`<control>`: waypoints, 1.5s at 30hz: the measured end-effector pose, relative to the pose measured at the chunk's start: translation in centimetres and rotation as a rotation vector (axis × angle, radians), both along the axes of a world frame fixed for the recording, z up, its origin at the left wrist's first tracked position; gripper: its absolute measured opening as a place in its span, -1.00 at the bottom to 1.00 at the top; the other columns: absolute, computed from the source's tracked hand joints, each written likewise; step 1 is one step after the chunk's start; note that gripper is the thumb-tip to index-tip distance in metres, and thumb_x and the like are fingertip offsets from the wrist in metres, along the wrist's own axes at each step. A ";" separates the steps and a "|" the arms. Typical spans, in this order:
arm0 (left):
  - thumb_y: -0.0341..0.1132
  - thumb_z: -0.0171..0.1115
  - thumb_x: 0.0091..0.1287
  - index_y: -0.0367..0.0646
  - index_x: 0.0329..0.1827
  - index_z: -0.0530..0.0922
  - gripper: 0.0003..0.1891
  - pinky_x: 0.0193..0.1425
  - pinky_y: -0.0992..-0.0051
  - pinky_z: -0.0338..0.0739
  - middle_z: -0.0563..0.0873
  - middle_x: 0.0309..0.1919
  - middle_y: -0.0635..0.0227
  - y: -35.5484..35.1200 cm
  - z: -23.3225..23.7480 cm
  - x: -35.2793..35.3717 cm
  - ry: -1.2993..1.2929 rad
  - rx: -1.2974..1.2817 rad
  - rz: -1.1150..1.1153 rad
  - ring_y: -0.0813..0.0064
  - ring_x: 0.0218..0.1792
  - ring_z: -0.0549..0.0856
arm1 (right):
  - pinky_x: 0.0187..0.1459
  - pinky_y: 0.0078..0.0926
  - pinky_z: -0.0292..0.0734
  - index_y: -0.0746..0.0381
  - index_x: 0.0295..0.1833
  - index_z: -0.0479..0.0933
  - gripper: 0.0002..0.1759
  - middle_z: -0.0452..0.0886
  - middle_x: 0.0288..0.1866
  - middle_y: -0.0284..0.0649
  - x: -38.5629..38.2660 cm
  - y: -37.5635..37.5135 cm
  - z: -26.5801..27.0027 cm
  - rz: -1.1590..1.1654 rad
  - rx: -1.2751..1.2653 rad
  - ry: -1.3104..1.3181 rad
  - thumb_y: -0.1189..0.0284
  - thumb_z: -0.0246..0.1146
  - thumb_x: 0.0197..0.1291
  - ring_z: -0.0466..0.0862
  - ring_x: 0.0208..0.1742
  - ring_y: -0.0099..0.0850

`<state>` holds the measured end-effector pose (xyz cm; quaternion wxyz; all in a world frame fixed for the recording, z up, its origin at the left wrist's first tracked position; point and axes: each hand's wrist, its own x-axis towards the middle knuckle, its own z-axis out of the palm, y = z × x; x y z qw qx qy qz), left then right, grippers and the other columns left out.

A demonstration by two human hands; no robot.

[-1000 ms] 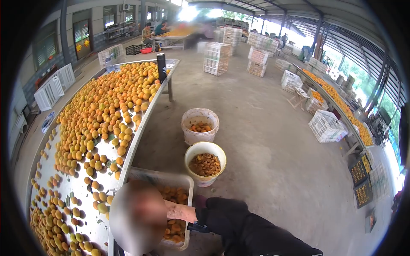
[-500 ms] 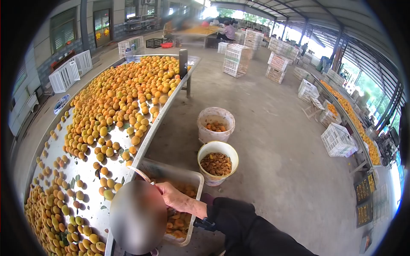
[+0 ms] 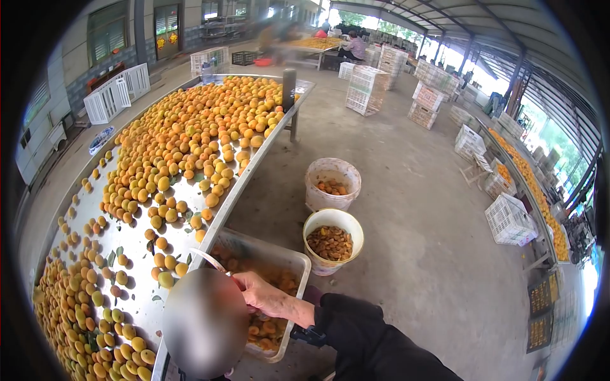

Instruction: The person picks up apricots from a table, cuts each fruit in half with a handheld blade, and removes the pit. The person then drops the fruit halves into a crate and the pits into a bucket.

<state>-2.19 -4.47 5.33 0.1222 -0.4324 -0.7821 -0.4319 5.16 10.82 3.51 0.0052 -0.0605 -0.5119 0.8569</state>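
The right hand [image 3: 265,296] reaches out of a black sleeve [image 3: 362,336] over the near end of a shallow white tray [image 3: 304,270]. Its fingers run in behind a blurred patch, so I cannot tell whether the grip is apart, together or clamped on anything. The left hand is not in view. Halved fruit [image 3: 265,330] lies in the tray directly under and just right of the grip. The tray itself sits off the right edge of the bench [image 3: 136,244], not on it. A thin pale curved strip [image 3: 202,256] rises just left of the grip; what it is cannot be made out.

Whole fruit [image 3: 190,136] covers the bench to the left of and beyond the grip, some of it right at the bench edge. Beyond and to the right of the grip stand a near bucket [image 3: 325,267] and a far bucket [image 3: 321,200] on the concrete floor [image 3: 413,254].

As I judge it, the likeliest slip is weight on the tray's near rim: pressing down there could tilt it and spill the halves onto the floor. A sleeve or wrist brushing leftward could also roll edge fruit off the bench. Anything dropped toward the near bucket from here could fall short, since there is open floor between it and the tray.
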 end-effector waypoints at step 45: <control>-0.53 0.19 0.30 -0.41 0.04 0.50 -0.73 -0.21 0.41 0.78 0.60 -0.08 0.15 -1.9 -16.4 -5.6 -1.487 0.034 0.150 0.32 -0.16 0.70 | -0.16 -0.39 0.65 0.37 -0.08 0.52 -0.80 0.65 -0.22 -0.11 8.8 17.9 -6.8 -1.044 -0.139 -0.300 0.42 0.21 0.38 0.65 -0.28 -0.31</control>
